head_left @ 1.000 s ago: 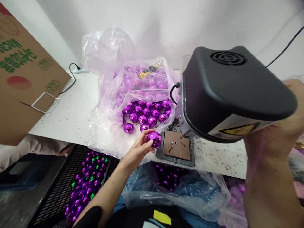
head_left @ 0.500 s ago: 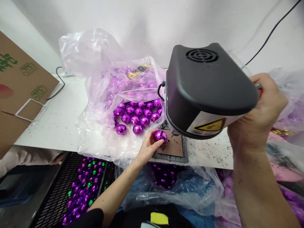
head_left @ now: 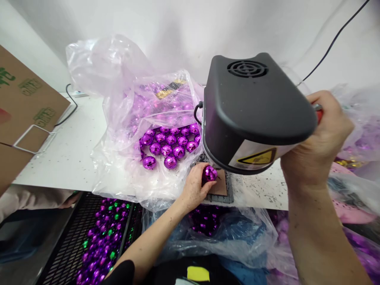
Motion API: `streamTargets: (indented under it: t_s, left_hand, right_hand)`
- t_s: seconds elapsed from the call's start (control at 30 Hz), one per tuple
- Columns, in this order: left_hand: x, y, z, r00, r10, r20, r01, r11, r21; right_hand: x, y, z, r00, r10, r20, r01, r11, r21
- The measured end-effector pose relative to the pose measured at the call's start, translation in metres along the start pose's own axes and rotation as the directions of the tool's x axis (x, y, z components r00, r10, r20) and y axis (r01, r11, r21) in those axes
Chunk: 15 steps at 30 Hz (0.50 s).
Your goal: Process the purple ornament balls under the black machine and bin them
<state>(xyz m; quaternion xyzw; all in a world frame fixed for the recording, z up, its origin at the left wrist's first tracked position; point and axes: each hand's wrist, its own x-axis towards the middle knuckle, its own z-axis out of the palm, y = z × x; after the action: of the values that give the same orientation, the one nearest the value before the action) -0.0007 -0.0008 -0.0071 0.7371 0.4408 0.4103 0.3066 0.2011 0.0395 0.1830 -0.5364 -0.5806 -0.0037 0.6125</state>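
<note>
My left hand [head_left: 194, 187] pinches a faceted purple ball [head_left: 209, 173] and holds it on the brown plate [head_left: 222, 189] under the black machine head [head_left: 252, 111]. My right hand [head_left: 317, 138] is closed round a red-tipped handle [head_left: 319, 114] at the right side of that head. Just left of the machine, a clear plastic bag [head_left: 124, 118] lies open on the white table [head_left: 71, 150] with several loose purple balls [head_left: 169, 144] in it.
A cardboard box [head_left: 23, 114] with a wire clip stands at the left. Below the table edge are a black mesh crate [head_left: 101, 237] with purple and green balls and a blue-tinted bag [head_left: 225, 233] holding more purple balls. Cables run along the wall.
My left hand has carried the purple ball rightward from the bag's mouth onto the plate under the machine head. The view has shifted, so the machine sits further left.
</note>
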Motion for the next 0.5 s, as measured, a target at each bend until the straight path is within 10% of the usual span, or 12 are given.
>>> streamTargets:
  t_s: [0.5]
  left_hand:
    - [-0.0054,-0.0015,0.0014,0.999,-0.051,-0.018,0.05,0.998,-0.036]
  right_hand:
    - [-0.0012,-0.0004,-0.0001,0.999,-0.045,0.01,0.045,0.999,-0.012]
